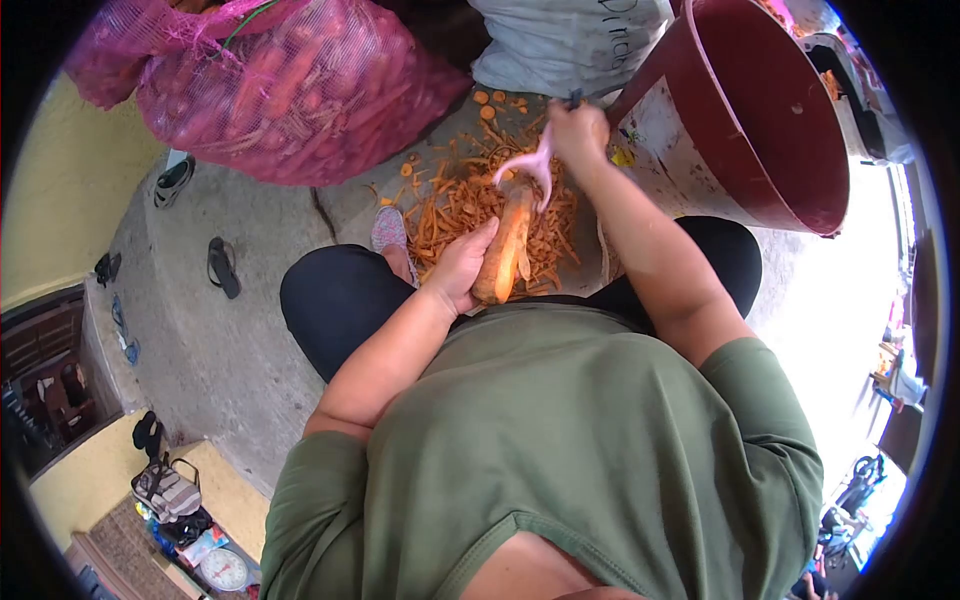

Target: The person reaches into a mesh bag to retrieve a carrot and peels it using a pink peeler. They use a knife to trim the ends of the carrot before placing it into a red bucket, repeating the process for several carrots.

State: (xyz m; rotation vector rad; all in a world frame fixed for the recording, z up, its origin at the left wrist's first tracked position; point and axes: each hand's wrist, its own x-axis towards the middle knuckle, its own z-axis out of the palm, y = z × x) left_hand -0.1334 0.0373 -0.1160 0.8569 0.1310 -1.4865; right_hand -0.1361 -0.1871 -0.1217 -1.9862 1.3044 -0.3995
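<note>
My left hand (464, 264) is closed around a thick carrot (508, 250), whose near end points toward my body. A long bright orange stripe runs along its peeled upper side, while the rest stays brownish. In my right hand (580, 130) is a pink Y-shaped peeler (537, 167), its head lying across the carrot's far end. A strip of peel hangs along the carrot's right side. Below both hands, a heap of orange peelings (450, 205) covers the floor between my feet. My right fingers are partly hidden by the back of the hand.
A pink mesh sack (300, 90) full of carrots lies at the upper left. A white sack (560, 45) stands at the top, and a large dark red bucket (690, 130) tilts at the upper right. One slipper (222, 268) rests on the concrete floor to the left.
</note>
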